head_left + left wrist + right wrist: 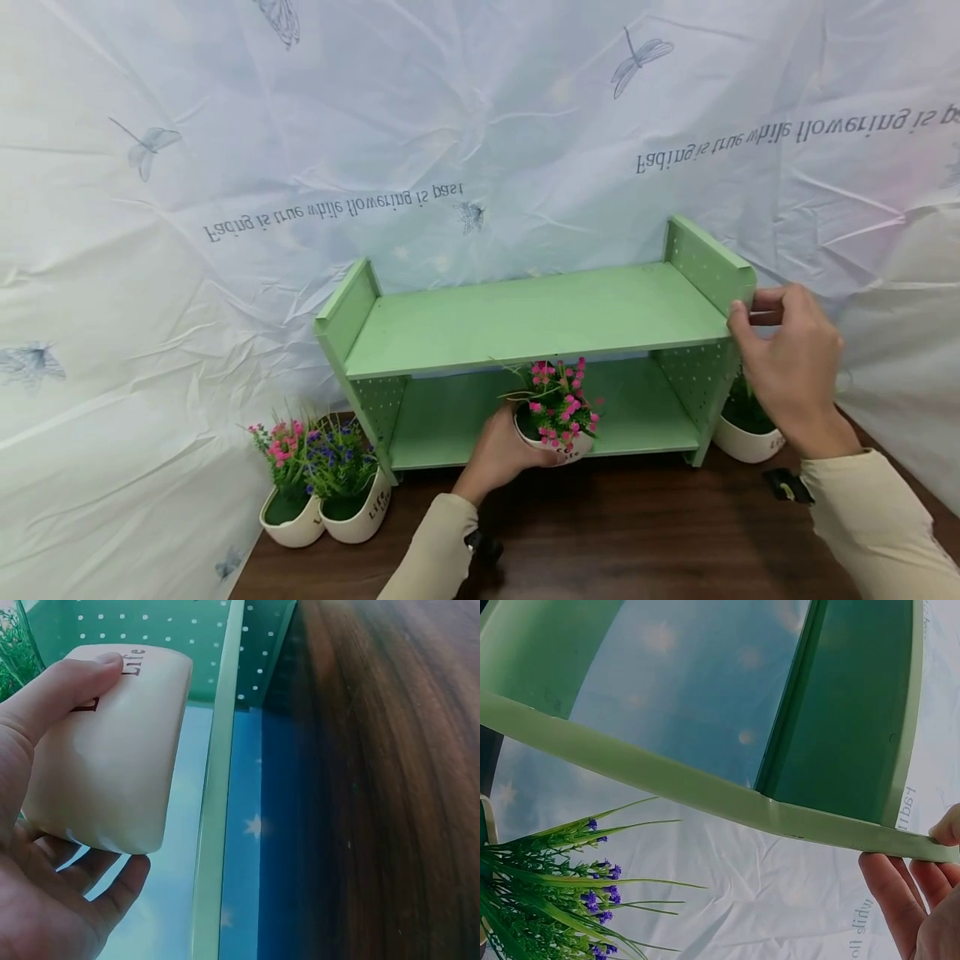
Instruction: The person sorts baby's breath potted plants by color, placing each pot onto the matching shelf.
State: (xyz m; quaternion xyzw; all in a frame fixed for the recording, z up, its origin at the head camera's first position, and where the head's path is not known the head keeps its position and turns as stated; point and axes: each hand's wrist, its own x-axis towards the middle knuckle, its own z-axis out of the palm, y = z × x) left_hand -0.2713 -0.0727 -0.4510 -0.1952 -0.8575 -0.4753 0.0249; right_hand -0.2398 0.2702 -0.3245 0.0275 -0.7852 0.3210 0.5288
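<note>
L hand (502, 450) is clamped on the pink-flower pot (567, 451): thumb over the front lettering, other fingers curled round the far side & end, so grip is closed only to pot width. R hand (798, 367) pinches the front edge of the green rack's (540, 317) R side panel nr its top, thumb one side, fingers the other, tips apart by just the panel thickness.

Held pot is at approx. mid-length of the lower board's (630, 417) front edge, below the upper board; can't tell if its base touches. L-hand fingers mostly hidden behind pot in head view; wrist view shows several tips but cuts off most of the plant. R pot (750, 442) is partly behind R hand & rack; R wrist view shows its purple flwrs (600, 900), pot itself cut off at frame edge. Part of the held pot's lettering is under the thumb.

Pot is approx. upright, flwrs up, lettering facing out twd the table's (600, 533) near edge; long axis runs side to side, roughly parallel w/ the board's front edge.

Two more pots, one pink (291, 518), one purple (356, 508), stand side by side nr table's L edge, just beside the rack; R pot is nr table's far R corner.
</note>
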